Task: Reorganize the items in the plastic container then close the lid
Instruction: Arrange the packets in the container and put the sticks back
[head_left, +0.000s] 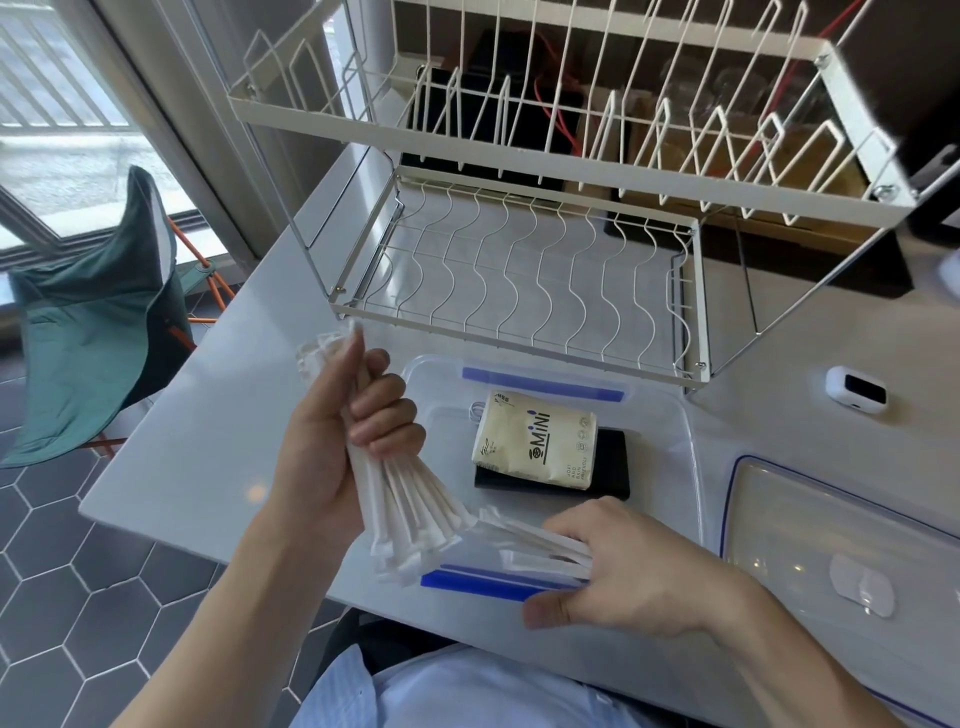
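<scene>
A clear plastic container (685, 441) with blue clasps sits on the white table in front of me. Inside it lie a cream tissue pack (535, 441) marked MINI and, under it, a flat black item (610, 462). My left hand (343, 441) is raised at the container's left edge, shut on a bundle of white paper-wrapped straws (410, 514) that fan out downward. My right hand (623, 566) rests over the container's near edge, pinching a few more wrapped straws (540, 545). The clear lid (779, 525) lies flat to the right of the container.
A white two-tier wire dish rack (519, 280) stands just behind the container. A small white device (856, 388) lies at the right. A green folding chair (98, 322) stands on the floor to the left of the table.
</scene>
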